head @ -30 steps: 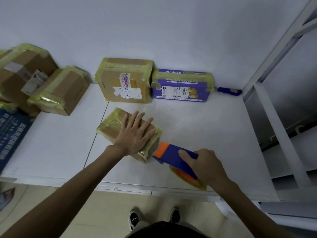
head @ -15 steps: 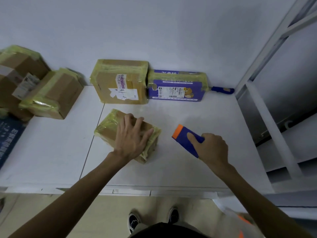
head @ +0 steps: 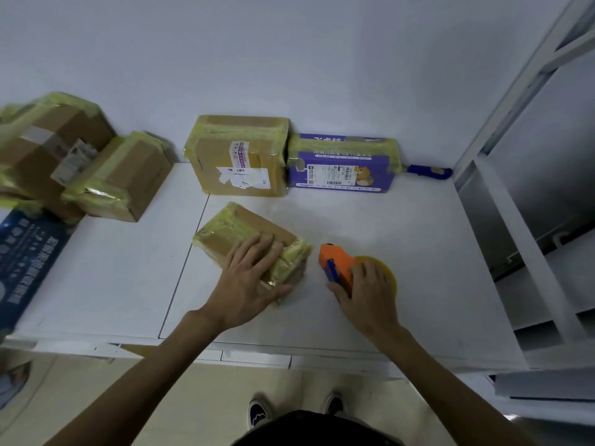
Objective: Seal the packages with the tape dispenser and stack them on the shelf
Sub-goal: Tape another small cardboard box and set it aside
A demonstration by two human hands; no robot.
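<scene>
Five packages wrapped in yellowish tape show on the white tabletop, with one tape dispenser and two hands. The nearest is the small brown package, lying slantwise near the middle. The left hand lies on its near right end with the fingers spread and fairly straight over the top face and the thumb along the near side, pressing rather than clutching. Just to the right of that package, apart from it by a narrow strip of bare tabletop, the right hand grips the orange and blue tape dispenser. Its fingers are curled over the body, the orange nose points far and left towards the package, and the yellow roll shows behind the knuckles. The dispenser sits low over the tabletop; whether it touches cannot be told. Against the far wall stand two more packages touching side by side: a large brown box with white labels on the left and a purple box with a printed label on the right. At the far left are the other two, a big brown box and a smaller brown box just in front of it. One blue handle lies by the wall to the right of the purple box. A dark blue printed sheet lies at the left edge. The white shelf frame stands at the right.
</scene>
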